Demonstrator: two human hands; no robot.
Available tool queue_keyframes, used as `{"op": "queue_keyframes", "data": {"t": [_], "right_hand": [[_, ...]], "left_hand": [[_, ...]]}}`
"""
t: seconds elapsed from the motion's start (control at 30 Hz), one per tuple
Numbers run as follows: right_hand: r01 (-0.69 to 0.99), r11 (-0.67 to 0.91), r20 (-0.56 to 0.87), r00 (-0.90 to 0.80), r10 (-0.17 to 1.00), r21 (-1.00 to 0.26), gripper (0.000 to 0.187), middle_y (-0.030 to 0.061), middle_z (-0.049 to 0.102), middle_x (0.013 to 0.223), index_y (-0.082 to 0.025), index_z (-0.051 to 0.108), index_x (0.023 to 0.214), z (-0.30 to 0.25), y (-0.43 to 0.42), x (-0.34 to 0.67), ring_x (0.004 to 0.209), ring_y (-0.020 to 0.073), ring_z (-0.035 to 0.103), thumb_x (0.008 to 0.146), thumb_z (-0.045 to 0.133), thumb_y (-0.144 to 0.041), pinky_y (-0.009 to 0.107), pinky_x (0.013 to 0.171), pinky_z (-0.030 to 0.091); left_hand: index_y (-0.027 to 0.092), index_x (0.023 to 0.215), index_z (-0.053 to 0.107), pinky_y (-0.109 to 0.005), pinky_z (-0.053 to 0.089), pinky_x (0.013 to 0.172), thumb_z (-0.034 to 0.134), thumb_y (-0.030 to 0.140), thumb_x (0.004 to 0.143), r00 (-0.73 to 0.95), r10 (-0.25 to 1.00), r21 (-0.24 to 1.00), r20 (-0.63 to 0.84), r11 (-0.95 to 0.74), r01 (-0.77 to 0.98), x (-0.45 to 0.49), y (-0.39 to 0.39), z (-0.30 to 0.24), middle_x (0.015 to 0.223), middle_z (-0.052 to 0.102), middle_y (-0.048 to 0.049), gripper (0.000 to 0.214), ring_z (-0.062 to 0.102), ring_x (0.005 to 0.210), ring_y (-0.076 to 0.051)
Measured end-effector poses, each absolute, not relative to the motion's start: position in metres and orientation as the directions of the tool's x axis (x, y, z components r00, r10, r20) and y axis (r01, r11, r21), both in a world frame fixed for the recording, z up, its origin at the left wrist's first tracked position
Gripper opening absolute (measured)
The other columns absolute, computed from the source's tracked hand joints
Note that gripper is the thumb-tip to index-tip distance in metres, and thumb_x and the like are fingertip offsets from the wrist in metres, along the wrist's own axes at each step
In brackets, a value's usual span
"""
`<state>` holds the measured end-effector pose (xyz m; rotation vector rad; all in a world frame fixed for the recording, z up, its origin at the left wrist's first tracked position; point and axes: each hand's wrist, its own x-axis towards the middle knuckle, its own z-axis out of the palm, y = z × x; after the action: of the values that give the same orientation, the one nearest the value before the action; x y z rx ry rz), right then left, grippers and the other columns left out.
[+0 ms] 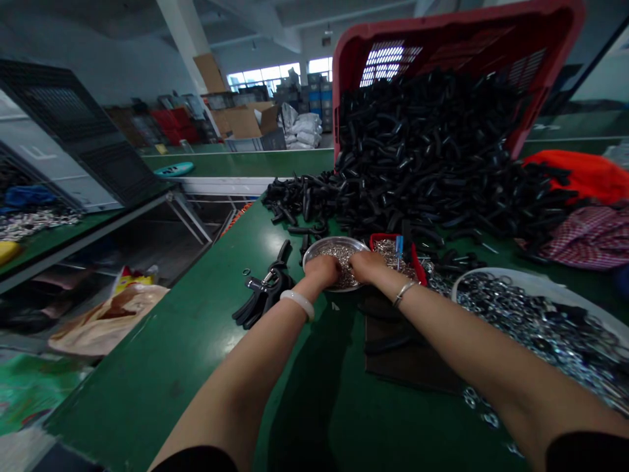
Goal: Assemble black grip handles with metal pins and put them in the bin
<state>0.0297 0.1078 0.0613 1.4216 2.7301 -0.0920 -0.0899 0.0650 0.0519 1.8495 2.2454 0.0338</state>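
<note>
Workshop hall; work surface is a green table [196, 341]. At 12 to 1 o'clock a red crate [457, 33] stands tipped, and a heap of black handles [432, 151] spills from it across the table.

Both hands meet at a steel bowl [310, 257] of small silver parts [344, 250], straight ahead at 12 o'clock. The left hand [324, 267] rests in the bowl, knuckles up and fingers curled down into the parts. The right hand [366, 265] touches it at the bowl's 3 o'clock rim, fingers likewise hidden. It cannot be told whether either hand grips a part; the parts lie directly beneath both.

At 3 o'clock of the bowl sits a red tray [419, 265]; further right, a white basin [515, 275] holds metal rings [531, 321].

Progress, as judged: only a small cluster of joined pieces [263, 292] lies at 9 o'clock of the bowl, and the heap is large, so most stock appears unprocessed.
</note>
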Motion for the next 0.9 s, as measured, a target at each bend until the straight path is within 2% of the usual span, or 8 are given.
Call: {"op": "queue_keyframes", "data": {"t": [0.13,0.27,0.4,0.63,0.8,0.9], "right_hand": [[0.805,0.591,-0.052,-0.594,0.803,-0.052,0.02,0.0146,0.066,0.096,-0.017,0.069,0.087,0.053,0.112,0.031,0.089,0.0274,0.061,0.075,0.054,-0.022,0.035,0.071,0.046],[0.765,0.629,0.014,-0.634,0.774,-0.14,0.021,0.0087,0.067,0.094,-0.021,0.068,0.085,0.051,0.115,0.041,0.088,0.0238,0.06,0.079,0.052,-0.033,0.032,0.071,0.045],[0.716,0.653,0.07,-0.659,0.749,-0.246,0.018,0.0041,0.068,0.09,-0.022,0.069,0.082,0.049,0.117,0.051,0.086,0.0189,0.06,0.078,0.054,-0.031,0.027,0.071,0.042],[0.647,0.648,0.15,-0.652,0.743,-0.402,0.023,0.0024,0.069,0.082,-0.018,0.069,0.082,0.054,0.111,0.07,0.077,0.0152,0.061,0.082,0.049,-0.03,0.023,0.065,0.042],[0.567,0.549,0.221,-0.544,0.809,-0.614,0.017,0.0013,0.07,0.081,-0.019,0.069,0.082,0.057,0.098,0.109,0.075,0.0158,0.063,0.075,0.057,-0.029,0.025,0.067,0.044],[0.624,0.496,0.202,-0.482,0.852,-0.603,0.022,0.0018,0.069,0.077,-0.019,0.07,0.081,0.054,0.086,0.144,0.07,0.0172,0.063,0.076,0.055,-0.035,0.028,0.064,0.045]], "left_hand": [[0.026,0.1,0.064,-0.035,0.046,0.079,0.048,0.04,0.079,-0.179,0.971,0.188,-0.159,0.208,0.96,-0.09,0.065,0.047,0.106,0.064,-0.0076,0.03,0.059,0.098,-0.025],[0.025,0.101,0.063,-0.033,0.045,0.08,0.047,0.038,0.08,-0.186,0.968,0.22,-0.168,0.221,0.95,-0.095,0.068,0.044,0.106,0.064,-0.0072,0.029,0.059,0.098,-0.023],[0.025,0.1,0.062,-0.031,0.045,0.078,0.047,0.039,0.081,-0.193,0.969,0.238,-0.152,0.225,0.945,-0.099,0.07,0.044,0.106,0.064,-0.0059,0.028,0.059,0.096,-0.022],[0.026,0.097,0.063,-0.028,0.045,0.076,0.051,0.035,0.078,-0.155,0.981,0.229,-0.115,0.178,0.957,-0.097,0.074,0.042,0.1,0.066,-0.0033,0.024,0.059,0.092,-0.02],[0.029,0.096,0.064,-0.03,0.045,0.075,0.053,0.036,0.076,-0.11,0.99,0.198,-0.09,0.126,0.972,-0.093,0.075,0.042,0.099,0.066,-0.0022,0.024,0.059,0.09,-0.021],[0.031,0.1,0.064,-0.03,0.045,0.076,0.053,0.035,0.076,-0.064,0.993,0.185,-0.095,0.081,0.979,-0.091,0.076,0.043,0.102,0.066,-0.0027,0.027,0.059,0.092,-0.022]]}}
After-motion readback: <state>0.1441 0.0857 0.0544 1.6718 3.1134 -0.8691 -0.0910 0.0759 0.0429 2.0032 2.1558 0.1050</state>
